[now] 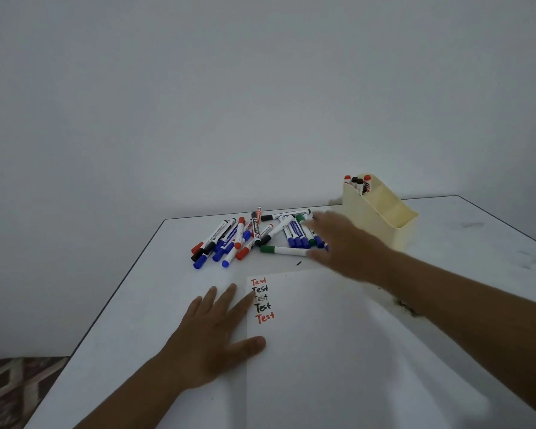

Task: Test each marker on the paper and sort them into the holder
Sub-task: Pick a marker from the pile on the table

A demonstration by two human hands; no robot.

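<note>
Loose pile of capped whiteboard markers point(254, 236), blue, red, black and green, lying flat just beyond the paper point(338, 351). White sheet bearing five "Test" lines point(262, 300) in red and black. Cream stepped holder point(381, 218) right of pile, upright, five markers point(358, 182) in rear compartment.

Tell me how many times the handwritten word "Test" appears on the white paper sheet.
5, in one column near the top left corner of the white paper sheet: red, black, faint black partly behind a left-hand fingertip, black, red.
</note>
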